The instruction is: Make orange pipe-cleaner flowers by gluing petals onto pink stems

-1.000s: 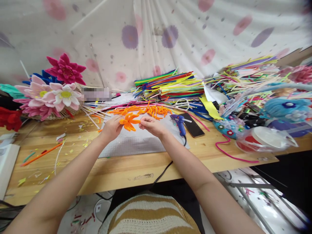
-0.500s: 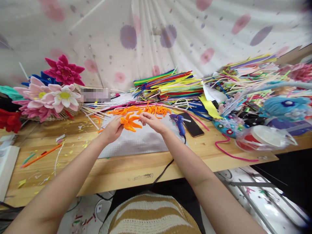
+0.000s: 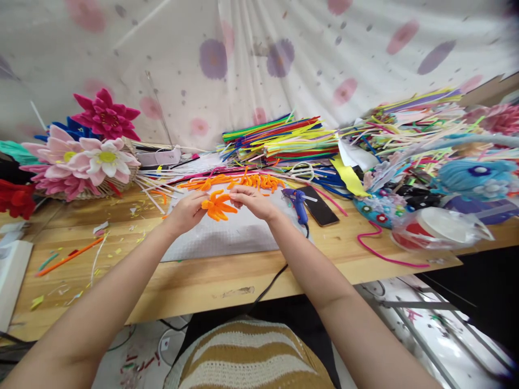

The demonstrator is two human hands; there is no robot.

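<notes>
An orange pipe-cleaner flower (image 3: pixel 219 206) with several spread petals is held above the grey mat (image 3: pixel 219 243). My left hand (image 3: pixel 188 212) grips it from the left, fingers closed at its base. On the other side my right hand (image 3: pixel 250 201) pinches the tip of one petal between thumb and fingertips. Behind both hands lie several curled orange pipe-cleaner pieces (image 3: pixel 259 180) along the back of the mat. A blue glue gun (image 3: pixel 299 204) rests on the mat's right edge, near my right forearm.
A black phone (image 3: pixel 321 207) lies beside the glue gun, with scissors (image 3: pixel 302 170) behind it. Bundled coloured pipe cleaners (image 3: pixel 284 138) are stacked at the back. Finished fuzzy flowers (image 3: pixel 106 158) stand at the left. A plastic-wrapped tub (image 3: pixel 436 229) sits right. A cord hangs over the front edge.
The orange flower has turned slightly, and its petals show at a different angle. My right hand has shifted a little and now pinches a petal tip; my left hand keeps its grip.
</notes>
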